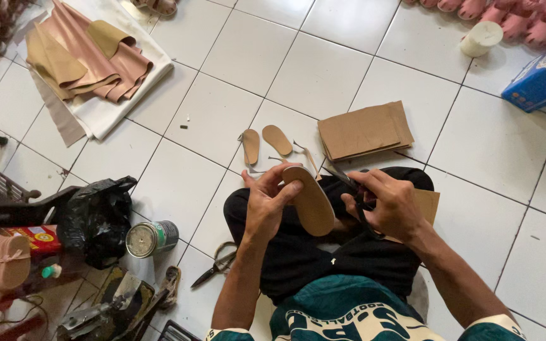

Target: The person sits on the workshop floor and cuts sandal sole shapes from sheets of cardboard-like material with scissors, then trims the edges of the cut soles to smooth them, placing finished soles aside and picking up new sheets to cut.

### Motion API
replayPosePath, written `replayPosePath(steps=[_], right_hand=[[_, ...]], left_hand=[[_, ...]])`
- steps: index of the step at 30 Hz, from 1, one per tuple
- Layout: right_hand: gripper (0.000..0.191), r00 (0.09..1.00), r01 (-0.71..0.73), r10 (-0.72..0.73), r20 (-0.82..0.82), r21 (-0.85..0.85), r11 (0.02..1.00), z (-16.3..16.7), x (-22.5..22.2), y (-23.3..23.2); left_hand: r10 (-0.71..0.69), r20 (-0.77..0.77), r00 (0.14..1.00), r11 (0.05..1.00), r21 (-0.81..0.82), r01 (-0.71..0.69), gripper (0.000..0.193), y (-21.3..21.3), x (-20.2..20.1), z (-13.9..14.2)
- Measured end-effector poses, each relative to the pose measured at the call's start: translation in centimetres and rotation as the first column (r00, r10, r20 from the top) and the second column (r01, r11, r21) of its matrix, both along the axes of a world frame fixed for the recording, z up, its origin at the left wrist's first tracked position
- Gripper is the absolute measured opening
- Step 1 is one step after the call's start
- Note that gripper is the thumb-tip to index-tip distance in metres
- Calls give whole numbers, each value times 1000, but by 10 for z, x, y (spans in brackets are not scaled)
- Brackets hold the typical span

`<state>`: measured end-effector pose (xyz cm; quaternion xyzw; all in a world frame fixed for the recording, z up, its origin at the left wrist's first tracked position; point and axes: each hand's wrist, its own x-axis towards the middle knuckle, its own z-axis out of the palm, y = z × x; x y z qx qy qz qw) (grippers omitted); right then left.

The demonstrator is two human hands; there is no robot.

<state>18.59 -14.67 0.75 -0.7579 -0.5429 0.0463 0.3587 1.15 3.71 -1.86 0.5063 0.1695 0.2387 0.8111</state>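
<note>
Left hand [266,205] grips one tan sole [311,201], right hand [390,205] closed on scissors [356,201] (trimming apparently unfinished); two cut soles [263,144] lie on the floor [235,95], card stack [364,131] uncut.

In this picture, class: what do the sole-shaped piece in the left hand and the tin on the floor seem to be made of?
Sole-shaped piece: probably stiff board or leather, matte tan, flat with cut edges, gripped by the left hand. Tin: metal, judging by its dull grey lid and rolled rim.
</note>
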Motion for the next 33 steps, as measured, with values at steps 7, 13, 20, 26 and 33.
replayPosePath(steps=[7, 13, 20, 26, 33], right_hand=[[44, 989, -135, 130, 77, 74, 988, 18, -9, 2], [40, 990, -133, 131, 53, 55, 990, 22, -12, -1], [39, 985, -158, 150, 87, 88, 984, 25, -8, -5], [38, 982, -166, 157, 102, 84, 983, 18, -7, -8], [34, 981, -180, 172, 92, 81, 980, 26, -9, -11]], left_hand=[[-57, 78, 995, 994, -86, 64, 30, -10, -1, -2], [-112, 153, 982, 992, -44, 120, 32, -7, -7, -4], [-135, 126, 983, 989, -35, 141, 32, -10, -7, -1], [-151, 102, 983, 988, -19, 154, 30, -8, -7, 3], [-171, 24, 985, 981, 97, 168, 28, -3, -13, 10]])
